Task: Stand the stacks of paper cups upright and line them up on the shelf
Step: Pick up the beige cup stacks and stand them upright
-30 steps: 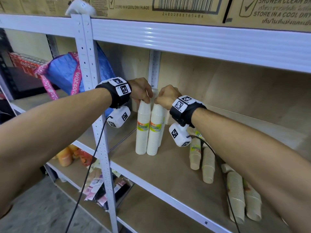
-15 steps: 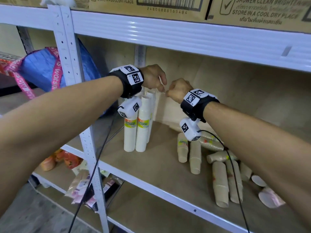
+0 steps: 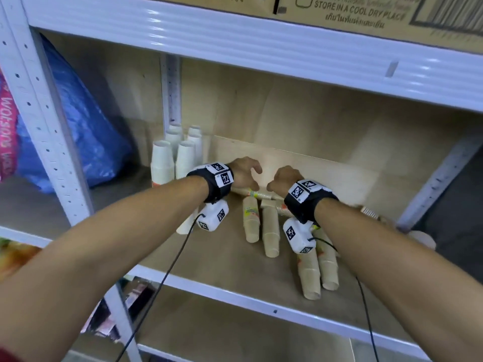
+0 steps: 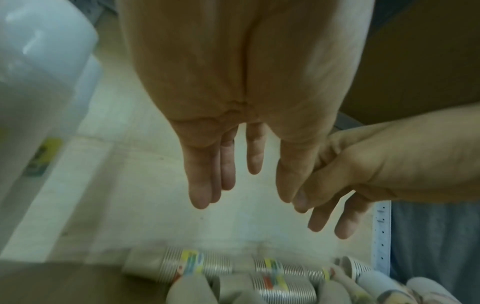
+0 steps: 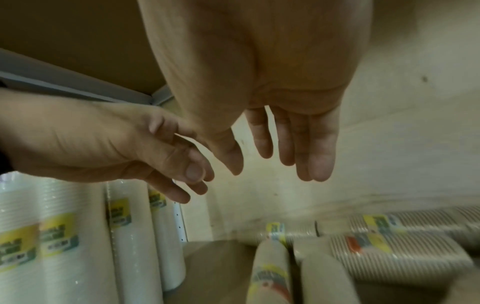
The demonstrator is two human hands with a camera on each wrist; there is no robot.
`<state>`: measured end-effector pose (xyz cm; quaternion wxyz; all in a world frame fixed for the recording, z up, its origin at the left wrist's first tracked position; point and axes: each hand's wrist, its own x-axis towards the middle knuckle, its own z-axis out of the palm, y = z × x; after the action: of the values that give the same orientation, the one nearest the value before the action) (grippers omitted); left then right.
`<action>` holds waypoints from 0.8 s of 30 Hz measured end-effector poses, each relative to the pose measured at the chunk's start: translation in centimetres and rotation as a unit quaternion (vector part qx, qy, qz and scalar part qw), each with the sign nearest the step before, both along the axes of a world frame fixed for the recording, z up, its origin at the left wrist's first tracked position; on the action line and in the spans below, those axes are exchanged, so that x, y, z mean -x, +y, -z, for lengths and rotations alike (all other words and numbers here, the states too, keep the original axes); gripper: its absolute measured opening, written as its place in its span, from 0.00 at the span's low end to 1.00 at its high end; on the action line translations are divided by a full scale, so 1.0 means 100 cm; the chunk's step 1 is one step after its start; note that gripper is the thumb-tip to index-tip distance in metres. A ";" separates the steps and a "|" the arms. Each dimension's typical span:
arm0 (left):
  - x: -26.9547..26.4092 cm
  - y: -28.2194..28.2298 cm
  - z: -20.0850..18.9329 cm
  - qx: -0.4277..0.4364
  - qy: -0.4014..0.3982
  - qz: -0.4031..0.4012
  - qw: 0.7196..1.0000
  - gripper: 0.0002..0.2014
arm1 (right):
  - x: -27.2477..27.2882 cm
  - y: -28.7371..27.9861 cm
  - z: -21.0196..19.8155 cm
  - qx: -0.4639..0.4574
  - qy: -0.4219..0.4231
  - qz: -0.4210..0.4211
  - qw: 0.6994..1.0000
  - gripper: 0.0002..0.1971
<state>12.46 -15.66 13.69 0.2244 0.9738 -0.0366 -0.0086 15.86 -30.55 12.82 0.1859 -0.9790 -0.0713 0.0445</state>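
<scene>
Several white cup stacks [image 3: 183, 152] stand upright in the shelf's back left corner; they also show in the right wrist view [image 5: 64, 242]. Several brown cup stacks [image 3: 270, 228] lie on their sides on the wooden shelf [image 3: 209, 262], seen blurred in the left wrist view [image 4: 280, 288]. My left hand [image 3: 247, 175] and right hand [image 3: 281, 180] hover side by side above a brown stack [image 3: 257, 193] lying crosswise at the back. Both hands are empty, with fingers [image 4: 200, 193] hanging relaxed, and so do the right fingers [image 5: 320, 164]. Neither hand touches a stack.
A blue bag [image 3: 86, 131] fills the bay to the left, beyond the white upright post [image 3: 44, 131]. Cardboard boxes [image 3: 366, 14] sit on the shelf above. More brown stacks [image 3: 318, 267] lie near the front edge on the right. Cables hang from both wrists.
Both hands have let go of the tops of the white stacks and moved right and down toward the lying brown stacks. The white stacks stay upright at the left.
</scene>
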 end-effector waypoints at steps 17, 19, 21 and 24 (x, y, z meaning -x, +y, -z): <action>-0.009 -0.027 0.098 0.055 0.063 -0.012 0.996 0.31 | 0.048 -0.021 0.065 0.000 0.085 -0.045 0.995 0.14; -0.010 -0.033 0.103 0.036 0.071 -0.014 0.997 0.26 | 0.043 -0.017 0.080 0.021 0.084 -0.049 0.995 0.17; -0.011 -0.038 0.104 0.021 0.076 -0.020 0.997 0.24 | 0.041 -0.015 0.092 0.015 0.088 -0.028 0.996 0.24; -0.016 -0.037 0.117 -0.002 0.090 -0.036 0.995 0.27 | 0.038 -0.014 0.104 0.010 0.067 -0.013 0.998 0.23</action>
<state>14.07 -19.39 2.00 0.2250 0.9702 0.0185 -0.0886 12.02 -31.98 2.38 0.1798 -0.9746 -0.0711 0.1128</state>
